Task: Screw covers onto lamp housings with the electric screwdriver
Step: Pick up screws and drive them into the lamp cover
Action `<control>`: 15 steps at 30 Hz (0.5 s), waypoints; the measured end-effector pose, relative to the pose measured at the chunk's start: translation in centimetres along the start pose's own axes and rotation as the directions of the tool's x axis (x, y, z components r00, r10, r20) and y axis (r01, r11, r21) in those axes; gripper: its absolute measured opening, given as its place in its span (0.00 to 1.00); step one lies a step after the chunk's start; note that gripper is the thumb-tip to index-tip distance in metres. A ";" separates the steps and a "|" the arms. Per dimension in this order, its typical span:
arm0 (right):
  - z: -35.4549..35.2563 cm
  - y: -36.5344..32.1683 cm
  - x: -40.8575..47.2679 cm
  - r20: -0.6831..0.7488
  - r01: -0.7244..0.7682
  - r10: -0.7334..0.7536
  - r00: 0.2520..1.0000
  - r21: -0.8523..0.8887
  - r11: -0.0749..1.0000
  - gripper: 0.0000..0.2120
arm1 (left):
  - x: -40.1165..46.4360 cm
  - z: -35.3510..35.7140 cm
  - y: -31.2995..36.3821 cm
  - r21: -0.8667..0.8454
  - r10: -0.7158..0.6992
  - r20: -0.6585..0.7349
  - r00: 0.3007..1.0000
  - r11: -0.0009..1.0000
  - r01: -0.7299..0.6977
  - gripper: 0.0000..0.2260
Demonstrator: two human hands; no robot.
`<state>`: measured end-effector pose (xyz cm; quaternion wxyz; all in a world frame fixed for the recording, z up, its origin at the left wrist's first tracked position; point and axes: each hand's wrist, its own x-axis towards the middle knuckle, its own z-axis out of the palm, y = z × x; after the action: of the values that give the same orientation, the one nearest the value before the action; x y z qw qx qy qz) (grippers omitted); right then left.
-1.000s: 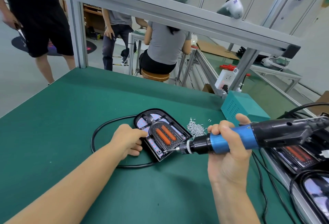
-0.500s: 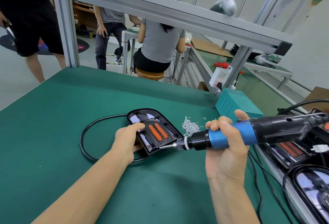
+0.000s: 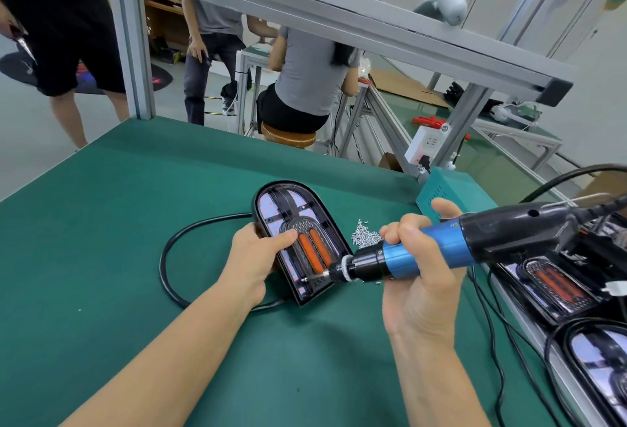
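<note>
Centre of the frame, on the green table (image 3: 101,223), sits the lamp housing (image 3: 288,202), an arched black shell tipped up on its left edge so its face leans toward the right. The left hand (image 3: 254,257) is clamped on that left edge, thumb pressed across the ribbed cover (image 3: 314,253) beside its two orange strips. From the right comes the electric screwdriver (image 3: 441,250), blue barrel and black rear, lying almost level, with the right hand (image 3: 417,274) wrapped firmly round the blue section, fingers over the top. Its bit tip meets the lower end of the cover, near the housing's flat bottom edge; whether a screw sits on the tip is too small to tell. A black cable (image 3: 169,257) loops on the table to the left of the housing and runs under the left wrist. Just behind the screwdriver's nose lies a small pile of loose screws (image 3: 364,235). A teal metal box (image 3: 451,192) stands at the table's far right edge. At the lower right of the frame more lamp housings (image 3: 556,287) lie in a row, cables trailing beside them. Beyond the aluminium frame (image 3: 339,19) across the top, a person on a wooden stool (image 3: 288,135) sits with their back to us, and two others stand at the upper left.
</note>
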<state>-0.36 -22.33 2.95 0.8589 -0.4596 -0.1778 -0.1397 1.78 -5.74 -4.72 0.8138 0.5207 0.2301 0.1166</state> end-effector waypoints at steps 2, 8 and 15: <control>0.1 0.1 0.0 0.005 -0.001 0.001 1.000 -0.011 1.000 0.19 | 0.2 -0.3 -0.2 -0.030 -0.016 -0.006 1.000 0.999 0.015 0.08; 0.3 0.5 -0.1 0.002 -0.017 0.017 1.000 -0.030 0.999 0.19 | 0.3 -0.7 -0.7 -0.071 -0.023 -0.008 1.000 0.997 0.022 0.08; 0.4 0.8 -0.2 0.001 -0.027 0.027 1.000 -0.039 0.999 0.18 | 0.1 -0.6 -0.6 -0.069 -0.010 -0.006 1.000 0.998 0.010 0.08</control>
<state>-0.26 -21.53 2.44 0.8515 -0.4786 -0.1694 -0.1314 1.56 -5.48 -5.48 0.8310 0.4910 0.2313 0.1220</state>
